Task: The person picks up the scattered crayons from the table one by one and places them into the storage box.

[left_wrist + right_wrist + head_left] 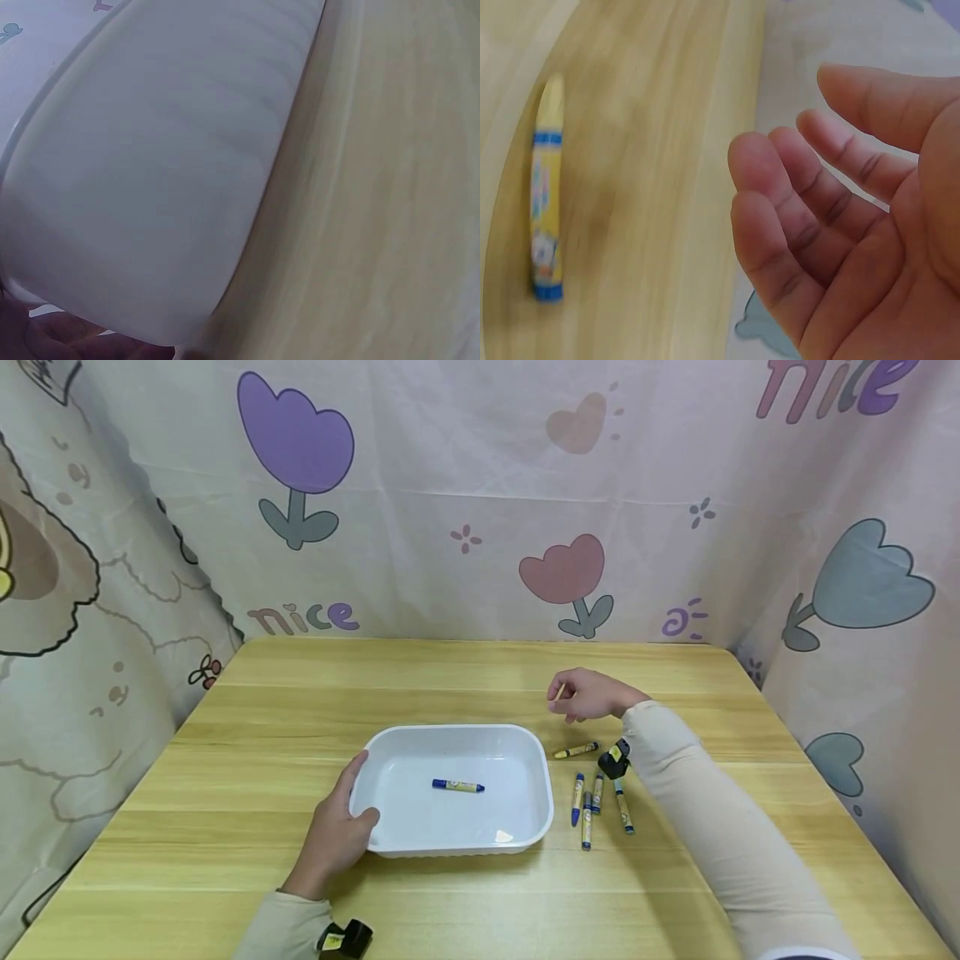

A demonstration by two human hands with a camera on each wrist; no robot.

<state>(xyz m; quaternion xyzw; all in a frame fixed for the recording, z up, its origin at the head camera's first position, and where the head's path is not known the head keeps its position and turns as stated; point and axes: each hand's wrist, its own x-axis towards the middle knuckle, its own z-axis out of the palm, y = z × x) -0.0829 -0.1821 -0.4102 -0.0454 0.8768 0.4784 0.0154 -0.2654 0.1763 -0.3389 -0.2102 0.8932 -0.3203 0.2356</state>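
My left hand [341,831] grips the left end of a white plastic tray [382,739], thumb over the rim. In the left wrist view the tray's outer wall [150,165] fills much of the picture, and fingers [75,341] show at its lower corner. One dark blue crayon [458,786] lies inside the tray. My right hand [592,693] is above the table beyond the tray's right side. Its fingers [761,232] are loosely bent and hold nothing. A pale yellow crayon [547,195] lies on the table near that hand, apart from it.
Several crayons lie right of the tray, among them a blue-tipped one [577,799] and a green-blue one [624,807]. The right forearm passes close beside them. A patterned cloth [420,527] hangs behind the wooden table [225,827].
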